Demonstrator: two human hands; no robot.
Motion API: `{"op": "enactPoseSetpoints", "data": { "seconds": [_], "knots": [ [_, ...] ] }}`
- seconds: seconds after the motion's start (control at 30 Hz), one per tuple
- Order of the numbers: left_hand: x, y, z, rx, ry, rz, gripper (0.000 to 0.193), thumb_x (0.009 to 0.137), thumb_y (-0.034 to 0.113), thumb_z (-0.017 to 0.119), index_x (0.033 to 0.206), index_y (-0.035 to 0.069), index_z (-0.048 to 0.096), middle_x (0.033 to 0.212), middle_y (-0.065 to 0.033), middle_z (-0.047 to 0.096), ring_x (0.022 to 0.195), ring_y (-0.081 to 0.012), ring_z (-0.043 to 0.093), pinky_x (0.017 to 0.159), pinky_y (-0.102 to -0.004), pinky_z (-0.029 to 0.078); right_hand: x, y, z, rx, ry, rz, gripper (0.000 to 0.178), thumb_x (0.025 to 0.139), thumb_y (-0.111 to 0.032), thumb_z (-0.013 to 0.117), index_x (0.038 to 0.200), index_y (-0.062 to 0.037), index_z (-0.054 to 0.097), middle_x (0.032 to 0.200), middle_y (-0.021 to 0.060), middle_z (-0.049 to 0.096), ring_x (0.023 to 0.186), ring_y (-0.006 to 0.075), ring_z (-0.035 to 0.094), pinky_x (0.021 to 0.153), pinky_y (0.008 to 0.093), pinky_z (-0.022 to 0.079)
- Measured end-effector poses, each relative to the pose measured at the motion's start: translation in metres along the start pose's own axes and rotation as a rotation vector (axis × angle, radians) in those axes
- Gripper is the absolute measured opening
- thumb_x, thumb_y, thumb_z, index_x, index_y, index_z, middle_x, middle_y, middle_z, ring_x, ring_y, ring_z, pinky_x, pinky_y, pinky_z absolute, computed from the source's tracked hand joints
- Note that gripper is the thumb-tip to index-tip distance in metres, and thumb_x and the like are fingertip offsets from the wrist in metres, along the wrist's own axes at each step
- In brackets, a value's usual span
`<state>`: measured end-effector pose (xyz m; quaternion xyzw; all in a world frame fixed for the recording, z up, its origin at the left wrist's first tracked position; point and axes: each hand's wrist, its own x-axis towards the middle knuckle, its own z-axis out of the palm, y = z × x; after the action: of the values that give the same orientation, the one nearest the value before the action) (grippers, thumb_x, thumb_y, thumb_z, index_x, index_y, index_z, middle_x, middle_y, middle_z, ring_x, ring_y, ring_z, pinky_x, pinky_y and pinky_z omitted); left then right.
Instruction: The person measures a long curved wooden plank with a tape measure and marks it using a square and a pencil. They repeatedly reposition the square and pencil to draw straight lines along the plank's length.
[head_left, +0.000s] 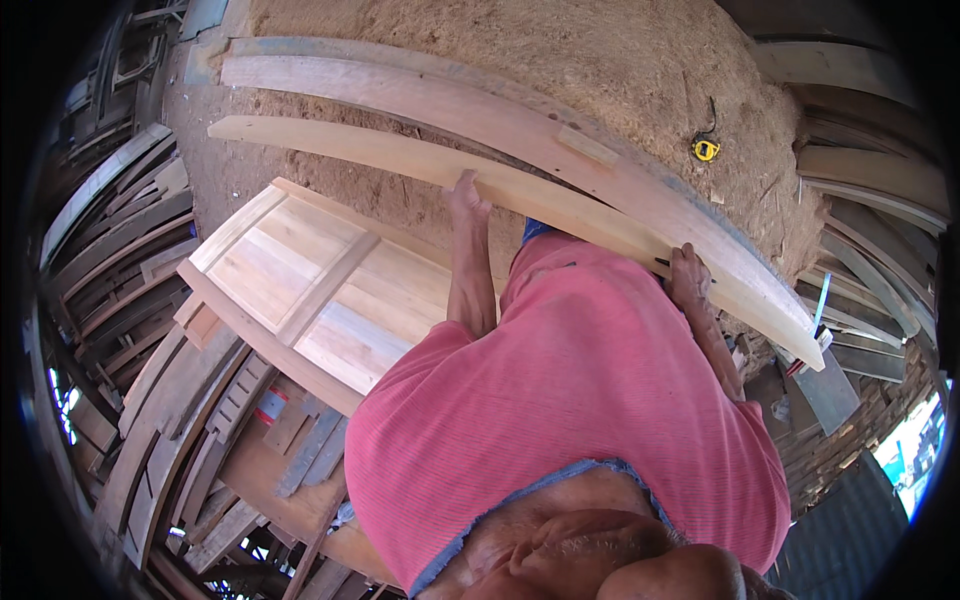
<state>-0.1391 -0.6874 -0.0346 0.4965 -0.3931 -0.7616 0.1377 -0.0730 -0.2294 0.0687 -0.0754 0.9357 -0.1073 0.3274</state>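
A long, pale wooden board stretches across in front of me from the far left to the near right. My left hand is closed over its near edge, left of the middle. Farther right, my right hand rests at the same board with its fingers curled in. A short, dark, thin thing pokes out from those fingers; its kind is too small to make out. Just beyond lies a wider plank, with a small wood strip on top of it.
A panelled wooden door or frame lies at the left. A yellow tape measure sits on the sawdust-covered ground at the far right. Stacked timber lines the left side, and more boards lean at the right.
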Motion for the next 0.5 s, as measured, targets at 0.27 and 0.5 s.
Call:
{"op": "enactPoseSetpoints", "data": {
  "seconds": [0.27,0.5],
  "knots": [
    [0.016,-0.006,0.007,-0.04,-0.085,-0.059,0.061,0.083,-0.014,0.069,0.141,-0.001,0.055,0.12,-0.0131,0.069,0.103,-0.0325,0.073,0.088,-0.0501,0.063,-0.003,0.0,0.007,-0.018,-0.044,0.056,0.029,0.079,-0.009,0.08,0.103,-0.0019,0.067,0.111,0.0174,0.064,0.1,0.0392,0.073,0.085,0.0488,0.063],
    [0.013,-0.008,0.023,0.015,-0.001,0.005,0.061,0.081,-0.013,0.07,0.139,-0.002,0.056,0.124,-0.0132,0.068,0.109,-0.0332,0.072,0.092,-0.0503,0.062,0.01,0.002,0.021,0.012,-0.055,0.052,0.05,0.08,-0.037,0.091,0.107,-0.0017,0.066,0.113,0.0192,0.064,0.099,0.0401,0.074,0.082,0.0507,0.062]
  ]
}}
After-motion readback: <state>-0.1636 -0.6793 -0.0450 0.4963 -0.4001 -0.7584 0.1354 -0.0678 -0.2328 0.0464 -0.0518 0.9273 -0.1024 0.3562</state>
